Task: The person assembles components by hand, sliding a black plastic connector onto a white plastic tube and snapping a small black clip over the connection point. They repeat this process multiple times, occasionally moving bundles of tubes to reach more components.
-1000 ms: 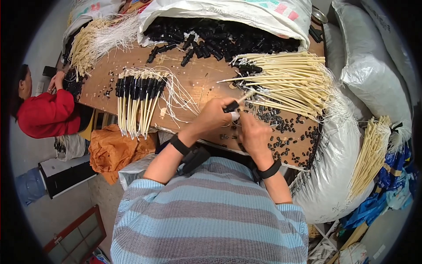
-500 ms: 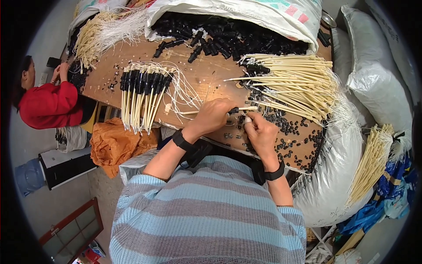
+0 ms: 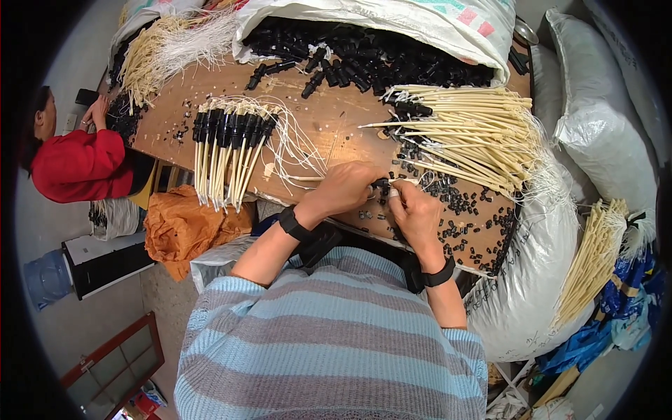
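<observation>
My left hand (image 3: 346, 187) is closed around a pale yellow tube (image 3: 305, 178), whose end sticks out to the left of the fist. A black plastic fitting (image 3: 381, 183) sits on it between my two hands. My right hand (image 3: 418, 210) pinches at the fitting's right side with thumb and forefinger; a pale tip shows just above those fingers. What exactly the right fingertips grip is partly hidden. Left of my hands, a row of pale tubes with black fittings (image 3: 234, 129) lies at the table edge, thin white wires trailing from it.
A heap of pale yellow tubes (image 3: 472, 136) lies to the right, with small black parts (image 3: 469, 220) scattered below it. An open white sack (image 3: 420, 17) spills black fittings (image 3: 343, 70) at the back. A person in red (image 3: 84, 164) works at far left. Full sacks (image 3: 602, 119) stand at right.
My hands have come closer together over the fitting. The left has shifted slightly right, and less of the pale tube shows between them.
</observation>
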Available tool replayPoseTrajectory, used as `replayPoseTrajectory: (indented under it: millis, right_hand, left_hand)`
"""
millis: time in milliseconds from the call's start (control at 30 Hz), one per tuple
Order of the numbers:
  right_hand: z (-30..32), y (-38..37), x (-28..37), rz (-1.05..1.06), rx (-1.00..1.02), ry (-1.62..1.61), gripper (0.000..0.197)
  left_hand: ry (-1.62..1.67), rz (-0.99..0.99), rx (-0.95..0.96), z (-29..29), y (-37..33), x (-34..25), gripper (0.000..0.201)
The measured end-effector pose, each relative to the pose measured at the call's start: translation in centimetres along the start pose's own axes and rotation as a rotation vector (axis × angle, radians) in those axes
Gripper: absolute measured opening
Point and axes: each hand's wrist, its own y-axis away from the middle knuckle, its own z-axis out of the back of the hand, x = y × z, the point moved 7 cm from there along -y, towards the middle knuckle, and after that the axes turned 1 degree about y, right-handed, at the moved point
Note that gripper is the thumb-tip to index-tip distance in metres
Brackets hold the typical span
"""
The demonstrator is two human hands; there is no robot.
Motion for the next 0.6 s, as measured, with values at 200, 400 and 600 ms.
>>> replayPoseTrajectory:
  millis: [200,400,600]
  right_hand:
    - [-0.2,0.0,-0.2,-0.054,0.041,-0.124,0.011]
    - [-0.4,0.0,1.1,0.069,0.059,-0.238,0.015]
    - [-0.9,0.3,0.2,-0.01,0.085,-0.115,0.013]
  left_hand:
    - [0.028,0.006,0.026,-0.7,0.1,0.4,0.042]
    - [0.256,-0.052,0.083,-0.5,-0.1,-0.5,0.044]
    - [0.119,-0.243,-0.276,2.3,0.0,-1.0,0.029]
